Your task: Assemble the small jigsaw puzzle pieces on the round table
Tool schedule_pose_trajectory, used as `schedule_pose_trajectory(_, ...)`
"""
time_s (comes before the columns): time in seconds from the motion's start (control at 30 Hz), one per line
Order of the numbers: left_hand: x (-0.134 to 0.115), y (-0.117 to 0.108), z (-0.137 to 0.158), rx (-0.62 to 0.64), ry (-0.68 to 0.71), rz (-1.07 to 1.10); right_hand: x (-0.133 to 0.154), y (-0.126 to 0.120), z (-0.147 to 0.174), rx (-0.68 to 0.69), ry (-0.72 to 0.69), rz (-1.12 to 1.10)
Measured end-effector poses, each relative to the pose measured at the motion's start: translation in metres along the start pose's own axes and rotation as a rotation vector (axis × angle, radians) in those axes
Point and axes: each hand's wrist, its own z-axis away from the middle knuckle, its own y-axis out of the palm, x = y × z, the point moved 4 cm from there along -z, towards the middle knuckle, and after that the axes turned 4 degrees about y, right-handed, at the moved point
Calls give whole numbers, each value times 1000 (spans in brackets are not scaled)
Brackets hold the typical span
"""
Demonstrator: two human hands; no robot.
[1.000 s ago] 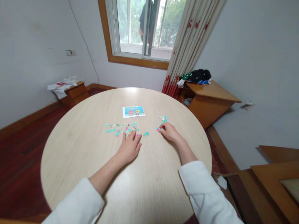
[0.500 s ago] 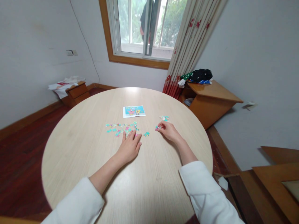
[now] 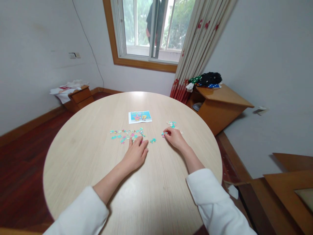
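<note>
Pinching a small blue-and-pink puzzle piece [image 3: 163, 134] at the fingertips, the right hand [image 3: 175, 137] has its grip closed low over the round table [image 3: 161, 195]; the piece pokes out on the side toward the other hand. The left hand [image 3: 135, 153] lies flat with its grip slack, fingers spread, their tips at the near side of some scattered pieces [image 3: 132, 134]. Between the hands sits a blue clump [image 3: 153, 140], a narrow strip of wood parting it from the pinched piece. Past the right knuckles I see another cluster [image 3: 173, 124], and a picture card [image 3: 140, 117] lies farther off. The curved rim runs well away from both hands, pale wood stretching broadly to either side.
</note>
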Motion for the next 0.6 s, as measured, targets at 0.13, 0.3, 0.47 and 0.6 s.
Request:
schedule_pose_trajectory(0.13, 0, -9, -3, -146, -11, 205, 14, 4, 4, 34, -17, -322)
schedule_pose_trajectory(0.3, 2, -13, -6, -180, -132, 440, 48, 22, 21, 278, -58, -631)
schedule_pose_trajectory(0.47, 3, -12, -7, -174, -178, 645, 67, 37, 36, 417, -42, -793)
schedule_pose_trajectory(0.6, 7, -11, -8, -188, -226, 699, 67, 42, 37, 418, -18, -811)
